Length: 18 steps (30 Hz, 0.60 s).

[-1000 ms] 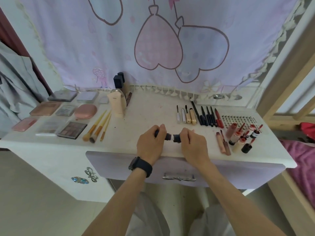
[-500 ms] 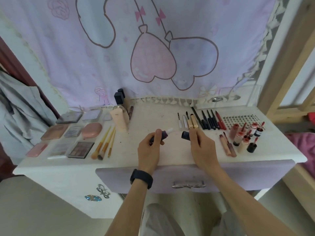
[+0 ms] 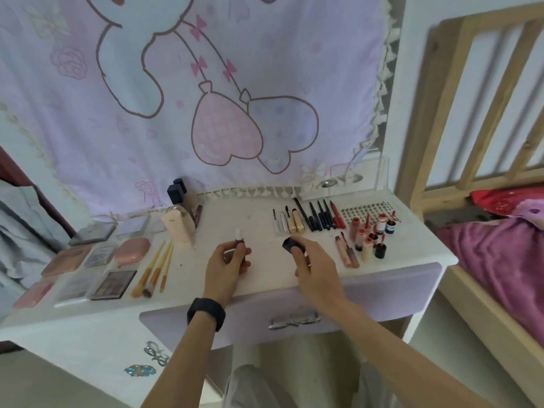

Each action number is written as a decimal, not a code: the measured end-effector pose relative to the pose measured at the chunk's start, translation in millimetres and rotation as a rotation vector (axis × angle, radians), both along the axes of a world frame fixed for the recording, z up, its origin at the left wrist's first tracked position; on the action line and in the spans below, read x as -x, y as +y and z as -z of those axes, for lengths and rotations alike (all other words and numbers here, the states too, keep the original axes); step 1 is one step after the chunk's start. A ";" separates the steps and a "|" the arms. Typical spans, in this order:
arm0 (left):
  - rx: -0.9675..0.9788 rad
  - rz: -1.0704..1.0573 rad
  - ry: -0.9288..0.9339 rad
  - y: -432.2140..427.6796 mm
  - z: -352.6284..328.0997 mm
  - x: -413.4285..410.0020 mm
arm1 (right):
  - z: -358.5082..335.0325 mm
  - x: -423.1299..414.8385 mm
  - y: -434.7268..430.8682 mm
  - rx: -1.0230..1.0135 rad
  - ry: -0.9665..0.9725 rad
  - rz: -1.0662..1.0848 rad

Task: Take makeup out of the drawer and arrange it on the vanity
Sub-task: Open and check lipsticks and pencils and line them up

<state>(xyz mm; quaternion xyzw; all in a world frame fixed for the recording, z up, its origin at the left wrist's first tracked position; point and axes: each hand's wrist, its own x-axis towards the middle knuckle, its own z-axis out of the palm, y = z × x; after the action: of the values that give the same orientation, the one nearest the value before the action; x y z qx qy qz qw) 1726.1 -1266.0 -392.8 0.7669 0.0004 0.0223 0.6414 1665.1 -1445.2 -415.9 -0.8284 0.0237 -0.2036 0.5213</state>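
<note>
- Your left hand [image 3: 226,266] grips the uncapped stick [image 3: 239,240], pale tip pointing far, over the middle of the vanity [image 3: 265,219].
- Your right hand [image 3: 312,269] pinches its dark cap [image 3: 291,245], right of the stick and apart from it.
- Recapping likely means moving the cap left onto the tip.

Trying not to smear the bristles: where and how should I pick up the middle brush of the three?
Pinch the middle brush by its slim handle, straight down from above. It lies flat, bristles toward the front edge of the vanity, with other brushes close on either side, so a sideways reach would likely knock those.
</note>
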 end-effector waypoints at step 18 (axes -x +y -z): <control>0.024 0.126 -0.061 -75.8 -11.7 11.6 | 4.6 76.4 -184.9 0.253 0.088 0.395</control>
<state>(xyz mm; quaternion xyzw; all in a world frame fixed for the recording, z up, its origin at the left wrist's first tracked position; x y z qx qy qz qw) 1714.5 -1341.8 -381.1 0.7568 -0.0671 0.0050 0.6502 1588.7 -1630.1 -420.5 -0.8744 0.1821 -0.2668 0.3619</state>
